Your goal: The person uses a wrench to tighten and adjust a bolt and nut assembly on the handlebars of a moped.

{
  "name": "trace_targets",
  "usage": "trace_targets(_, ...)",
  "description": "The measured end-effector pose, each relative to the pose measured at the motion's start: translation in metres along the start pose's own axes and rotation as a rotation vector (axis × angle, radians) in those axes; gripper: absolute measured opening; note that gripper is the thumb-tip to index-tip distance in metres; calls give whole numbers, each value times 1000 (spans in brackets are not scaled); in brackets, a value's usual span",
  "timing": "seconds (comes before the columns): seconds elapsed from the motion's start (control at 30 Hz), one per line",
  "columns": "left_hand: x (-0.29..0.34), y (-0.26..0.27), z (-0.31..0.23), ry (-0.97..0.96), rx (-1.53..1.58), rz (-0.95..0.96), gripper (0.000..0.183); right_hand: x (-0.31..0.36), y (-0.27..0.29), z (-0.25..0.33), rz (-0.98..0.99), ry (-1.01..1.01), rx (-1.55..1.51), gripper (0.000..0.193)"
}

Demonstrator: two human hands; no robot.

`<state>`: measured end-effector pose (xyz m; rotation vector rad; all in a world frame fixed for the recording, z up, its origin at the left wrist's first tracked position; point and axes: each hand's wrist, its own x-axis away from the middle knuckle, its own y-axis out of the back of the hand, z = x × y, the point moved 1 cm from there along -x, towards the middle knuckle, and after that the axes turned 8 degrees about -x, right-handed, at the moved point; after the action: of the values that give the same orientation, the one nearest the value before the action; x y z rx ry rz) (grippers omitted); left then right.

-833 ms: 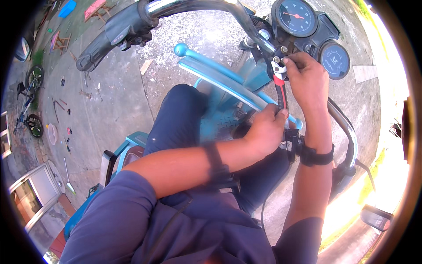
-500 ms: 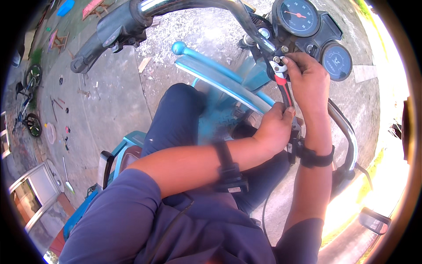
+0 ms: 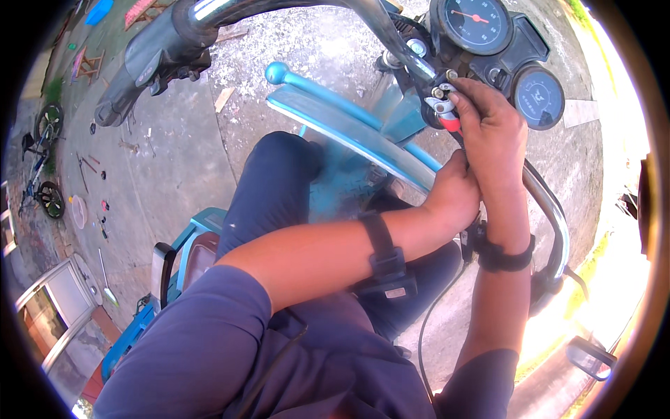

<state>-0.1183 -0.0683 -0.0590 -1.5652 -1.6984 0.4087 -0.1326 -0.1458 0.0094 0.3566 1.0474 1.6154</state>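
Observation:
A wrench with a silver jaw head (image 3: 440, 106) and a red and black handle is set at a bolt (image 3: 438, 91) on the handlebar clamp. My left hand (image 3: 455, 192) is closed round the lower handle, hiding most of it. Above it, my right hand (image 3: 494, 129) pinches near the wrench's head with thumb and forefinger; its other fingers are curled out of sight. The chrome handlebar (image 3: 382, 29) runs up and left from the clamp to a black grip (image 3: 132, 80). Beyond the right hand sit two round gauges, a speedometer (image 3: 477, 22) and a second dial (image 3: 539, 96).
Blue bodywork (image 3: 349, 133) lies between my knees and the handlebar. A cable (image 3: 423, 342) hangs below the hands. Mirrors stand at lower left (image 3: 162, 272) and lower right (image 3: 590, 357). Scattered tools (image 3: 85, 171) and a bicycle (image 3: 45, 160) are on the concrete at left.
My left hand has moved right with the wrench handle, which has swung toward my right wrist. My right hand stays by the wrench head. The view has shifted slightly.

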Motion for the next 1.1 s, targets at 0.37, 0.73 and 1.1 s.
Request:
trace_targets(0.37,-2,7,-2,-231,-545,86,37,6,4,11,146,86,163,48)
trace_targets(0.73,17,24,-21,-78,-546,-1,27,14,-10,12,37,27,75,42)
trace_targets(1.1,18,43,-24,75,-600,11,31,13,-14,12,12,-10,60,44)
